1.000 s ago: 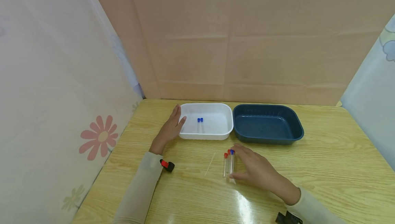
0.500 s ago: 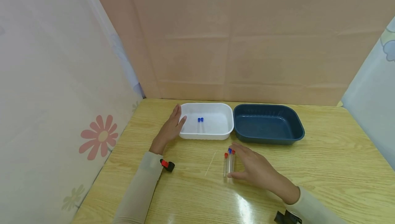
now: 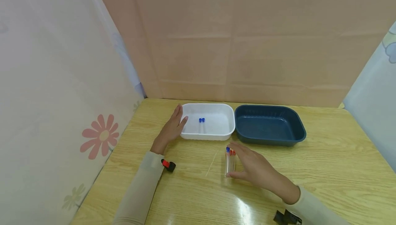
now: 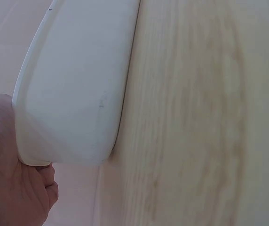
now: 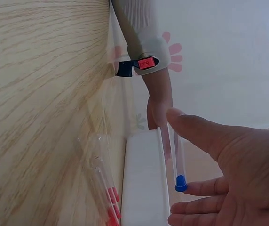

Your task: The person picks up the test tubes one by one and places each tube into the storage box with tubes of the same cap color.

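Observation:
My left hand [image 3: 171, 127] holds the left end of a white plastic tray [image 3: 207, 137], with the thumb over its rim. In the left wrist view, the tray wall [image 4: 78, 84] sits between thumb and fingers. Two blue-capped test tubes [image 3: 201, 120] lie inside that tray. My right hand [image 3: 258, 170] pinches another clear test tube [image 3: 228, 161] by its ends, thumb at the bottom and a finger at the blue cap [image 5: 180, 183]. Below it, several red-capped tubes [image 5: 112, 202] lie side by side on the table.
A dark blue tray [image 3: 269, 140] stands right beside the white one. Both sit toward the back of the wooden table [image 3: 185, 190], before a brown backdrop [image 3: 247, 46]. A flower-patterned sheet [image 3: 62, 80] hangs on the left.
My right hand has shifted slightly left with the blue-capped tube, which passes across over the red-capped tubes. The left hand stays in place on the white tray.

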Demonstrator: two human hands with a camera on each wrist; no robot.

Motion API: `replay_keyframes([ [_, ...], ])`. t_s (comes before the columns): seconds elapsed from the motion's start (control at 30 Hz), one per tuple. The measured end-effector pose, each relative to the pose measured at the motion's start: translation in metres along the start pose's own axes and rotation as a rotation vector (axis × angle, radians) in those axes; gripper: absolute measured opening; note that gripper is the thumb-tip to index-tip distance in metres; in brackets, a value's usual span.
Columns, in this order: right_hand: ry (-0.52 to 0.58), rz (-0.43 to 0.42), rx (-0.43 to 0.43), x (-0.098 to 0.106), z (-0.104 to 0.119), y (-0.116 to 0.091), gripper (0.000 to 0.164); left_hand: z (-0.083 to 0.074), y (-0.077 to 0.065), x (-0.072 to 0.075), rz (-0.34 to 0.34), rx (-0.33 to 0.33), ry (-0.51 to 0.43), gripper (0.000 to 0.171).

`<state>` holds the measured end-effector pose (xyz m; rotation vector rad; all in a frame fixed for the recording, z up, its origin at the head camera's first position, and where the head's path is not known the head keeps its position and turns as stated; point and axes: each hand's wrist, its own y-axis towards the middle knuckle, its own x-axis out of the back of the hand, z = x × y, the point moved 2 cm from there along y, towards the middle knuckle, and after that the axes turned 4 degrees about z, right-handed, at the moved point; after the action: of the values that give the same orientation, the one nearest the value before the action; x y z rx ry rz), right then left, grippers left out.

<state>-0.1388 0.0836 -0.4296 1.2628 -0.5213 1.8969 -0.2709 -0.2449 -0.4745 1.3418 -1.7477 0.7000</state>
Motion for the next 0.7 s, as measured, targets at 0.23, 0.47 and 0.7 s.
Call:
replay_keyframes([
  [0.23,0.030,-0.012,0.026,0.006,0.004,0.006,0.102,0.001,0.001,0.000,0.007,0.015,-0.008,0.075],
  [0.47,0.041,0.004,-0.002,0.012,0.005,0.012,0.095,0.000,0.001,0.000,-0.001,0.008,0.003,0.075],
  [0.7,0.067,0.009,-0.005,0.015,0.008,0.020,0.093,0.000,0.001,0.000,0.002,0.017,0.005,0.075],
])
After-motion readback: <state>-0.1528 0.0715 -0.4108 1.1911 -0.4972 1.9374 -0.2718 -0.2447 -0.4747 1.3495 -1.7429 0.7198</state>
